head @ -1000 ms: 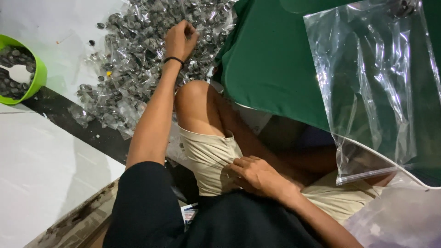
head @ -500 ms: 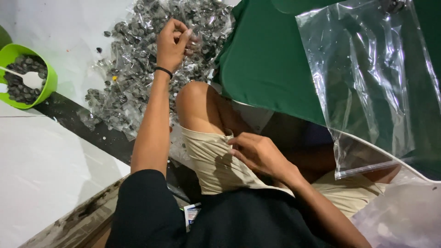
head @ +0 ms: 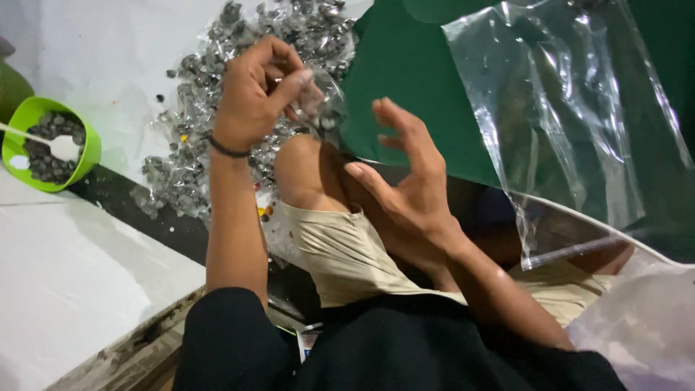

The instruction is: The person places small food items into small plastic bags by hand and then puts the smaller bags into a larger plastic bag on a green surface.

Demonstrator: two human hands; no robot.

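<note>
Item 1. Left hand (head: 250,98), black band at wrist. Grip closed: thumb + fingers pinch a small clear bag (head: 322,108), held up above the knee (head: 308,170), just in front of the heap. Bag looks to hold a few dark small parts; count can't be told.

Item 2. Right hand (head: 405,170). Grip wide open, fingers spread and curled, holds nothing; near the small bag, not touching it.

Item 3. Heap (head: 217,108) of small grey parts mixed w/ filled clear bags, on white floor (head: 87,268), beyond the knee.

Item 4. Green bowl (head: 90,148), far left, well apart from the hands; grey parts and a white scoop (head: 61,148) inside.

Item 5. Green sheet (head: 427,94), right of the heap, w/ a large clear bag (head: 572,137) lying over it, seemingly empty, zip edge toward the lap.

Handling, small bag (judged): thin film, soft, limp, slippery; light, but contents shift and drag it down at the bottom. Film crumples, may tear on hard edges of parts. Best hold at the top rim w/ fingertips, one hand each side of the mouth; a pinch lower down would only trap the parts inside.
</note>
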